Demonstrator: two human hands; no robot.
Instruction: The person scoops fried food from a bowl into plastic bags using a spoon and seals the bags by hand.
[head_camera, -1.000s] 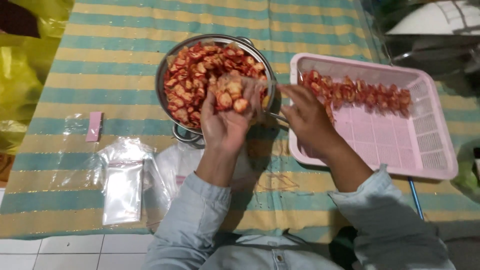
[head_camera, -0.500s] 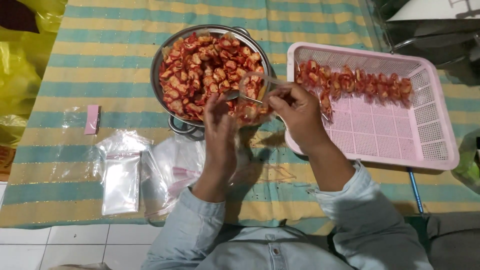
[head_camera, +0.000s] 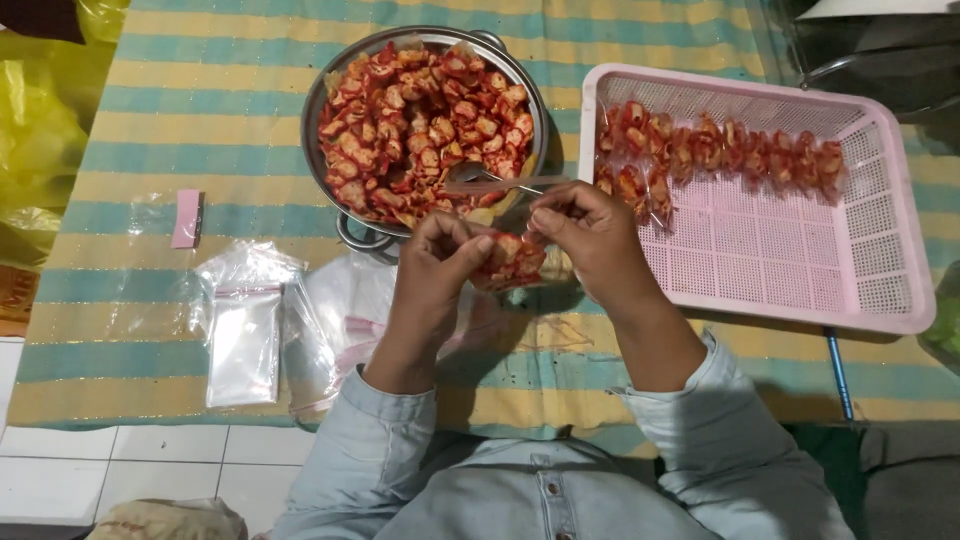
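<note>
My left hand (head_camera: 440, 265) and my right hand (head_camera: 590, 240) meet just below the metal pot, both pinching one small clear bag filled with red snack pieces (head_camera: 512, 260). The round metal pot (head_camera: 322, 100) above them is full of red and orange snack pieces (head_camera: 420, 125), and a spoon (head_camera: 490, 183) rests on its near rim. To the right lies a pink perforated tray (head_camera: 800, 270) with a row of filled small bags (head_camera: 730, 150) along its far side.
A stack of empty clear bags (head_camera: 243, 335) and a larger plastic bag (head_camera: 340, 310) lie at the left on the green-and-yellow striped mat (head_camera: 200, 130). A small pink object (head_camera: 186, 218) sits further left. Yellow plastic (head_camera: 40, 130) fills the left edge. White floor tiles (head_camera: 120, 470) show below.
My hands have drawn back from over the pot toward me, now holding the filled bag between them below the rim. The spoon, earlier in my right hand, lies on the pot.
</note>
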